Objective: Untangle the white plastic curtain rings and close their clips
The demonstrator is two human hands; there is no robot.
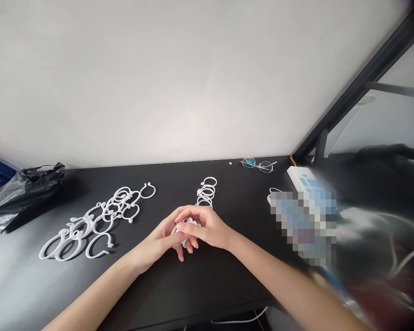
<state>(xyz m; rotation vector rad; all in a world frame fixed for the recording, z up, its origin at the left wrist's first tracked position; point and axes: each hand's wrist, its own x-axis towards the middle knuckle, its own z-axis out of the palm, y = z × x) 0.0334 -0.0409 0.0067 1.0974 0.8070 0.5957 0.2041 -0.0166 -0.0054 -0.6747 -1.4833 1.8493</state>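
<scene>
Several white plastic rings [190, 221] are bunched between my two hands, above the front middle of the black table. My left hand [160, 239] curls around the bunch from the left, its fingers partly hidden. From the right, my right hand [209, 225] closes over the same rings, with its thumb and fingers across them. Just beyond my hands, a short overlapping row of white rings [212, 189] lies on the table. Off to the left sits a larger loose pile of white rings [112, 212], some with a gap between knobbed ends.
Eyeglasses [257, 164] lie near the wall. A black plastic bag [34, 184] is at the far left. On the right are a white and blue box [301, 177], a blurred-out item [300, 225] and white cables [409, 220]. A black metal frame [353, 89] rises at the right.
</scene>
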